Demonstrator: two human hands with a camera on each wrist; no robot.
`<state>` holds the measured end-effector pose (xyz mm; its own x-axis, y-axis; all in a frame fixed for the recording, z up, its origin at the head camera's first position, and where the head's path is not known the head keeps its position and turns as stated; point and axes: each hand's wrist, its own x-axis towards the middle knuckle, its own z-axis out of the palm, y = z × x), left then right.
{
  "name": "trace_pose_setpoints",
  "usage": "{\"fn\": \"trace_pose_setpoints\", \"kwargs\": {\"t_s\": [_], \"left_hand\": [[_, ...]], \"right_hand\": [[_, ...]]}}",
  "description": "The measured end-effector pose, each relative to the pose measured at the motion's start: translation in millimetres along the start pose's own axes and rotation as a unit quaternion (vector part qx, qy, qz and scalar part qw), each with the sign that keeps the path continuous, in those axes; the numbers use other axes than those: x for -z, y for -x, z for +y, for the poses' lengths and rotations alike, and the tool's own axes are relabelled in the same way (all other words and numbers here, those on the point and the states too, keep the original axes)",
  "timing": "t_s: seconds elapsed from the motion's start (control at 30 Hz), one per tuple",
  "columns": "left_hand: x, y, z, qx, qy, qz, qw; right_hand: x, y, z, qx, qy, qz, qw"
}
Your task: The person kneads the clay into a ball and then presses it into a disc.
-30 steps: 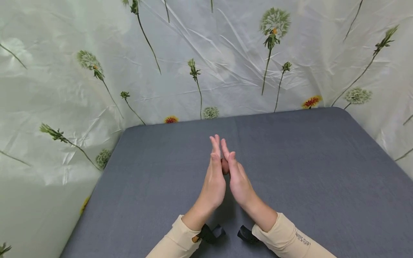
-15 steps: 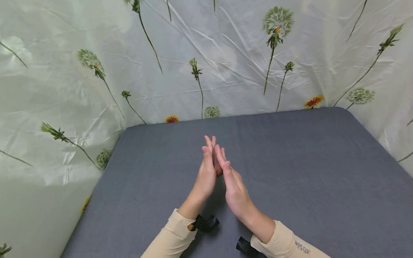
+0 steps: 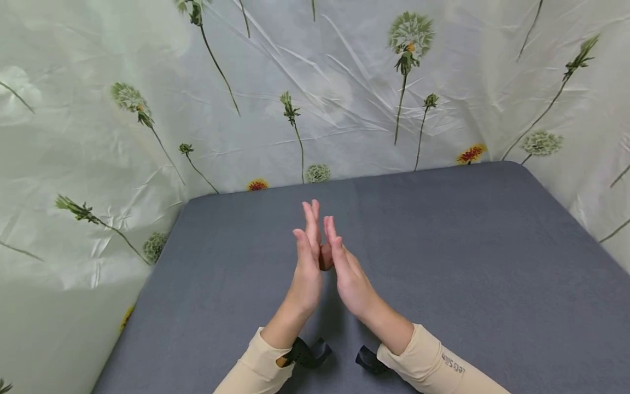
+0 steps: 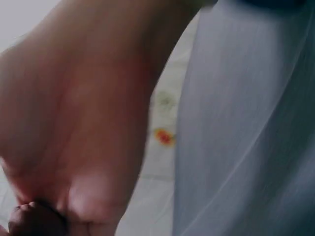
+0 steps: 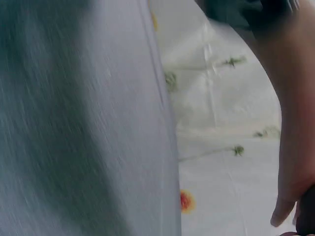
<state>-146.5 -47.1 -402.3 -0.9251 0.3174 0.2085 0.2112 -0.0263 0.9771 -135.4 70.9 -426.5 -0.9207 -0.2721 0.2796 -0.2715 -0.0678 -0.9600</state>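
Observation:
Palm to palm over the grey table, my left hand (image 3: 306, 279) and right hand (image 3: 355, 282) face each other with straight fingers pointing away from me. Between them, near the finger bases, sits a small brown roundish lump (image 3: 325, 257), pressed from both sides. Its kind cannot be told. The left wrist view has the palm (image 4: 93, 123) large and the dark lump (image 4: 37, 220) at the bottom left corner. In the right wrist view, the edge of the hand (image 5: 295, 167) and part of the lump (image 5: 307, 211) show at the lower right.
The grey padded tabletop (image 3: 443, 246) lies beneath both hands. Behind it and at the sides hangs a shiny pale curtain (image 3: 344, 98) printed with dandelions. Black wrist straps (image 3: 310, 353) stick out below the cream sleeves (image 3: 261, 361).
Both hands have shifted left, sliding lengthwise against each other with the lump between them. Since half a second ago, the gap between the palms has widened a little.

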Motion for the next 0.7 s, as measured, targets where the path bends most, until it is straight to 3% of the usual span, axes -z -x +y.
{"fn": "trace_pose_setpoints", "kwargs": {"t_s": [0.13,0.23,0.3,0.4,0.53,0.6,0.7], "left_hand": [[16.0,-6.0,-0.1,0.011,-0.003,0.048,0.9988],[21.3,-9.6,-7.1,0.035,0.004,0.057,0.9978],[19.2,-10.3,-12.9,0.047,0.007,0.042,0.998],[8.5,-8.8,-20.0,0.052,-0.003,-0.007,0.9986],[-6.8,-3.2,-22.2,0.06,-0.019,-0.063,0.996],[-9.7,-0.6,-18.3,0.06,-0.028,-0.063,0.9958],[-6.0,-0.3,-10.5,0.039,-0.027,-0.03,0.9984]], "right_hand": [[-14.0,7,-2,0.01,0.016,-0.014,1.0],[-17.3,11,-7,0.04,0.044,-0.011,0.998],[-14.0,9,-9,0.064,0.058,0.003,0.996],[-2.0,3,-10,0.088,0.076,0.044,0.992],[13.9,-5,-6,0.068,0.061,0.068,0.994],[16.3,-7,-3,0.043,0.043,0.062,0.996],[11.2,-8,5,0.007,0.024,0.038,0.999]]}}
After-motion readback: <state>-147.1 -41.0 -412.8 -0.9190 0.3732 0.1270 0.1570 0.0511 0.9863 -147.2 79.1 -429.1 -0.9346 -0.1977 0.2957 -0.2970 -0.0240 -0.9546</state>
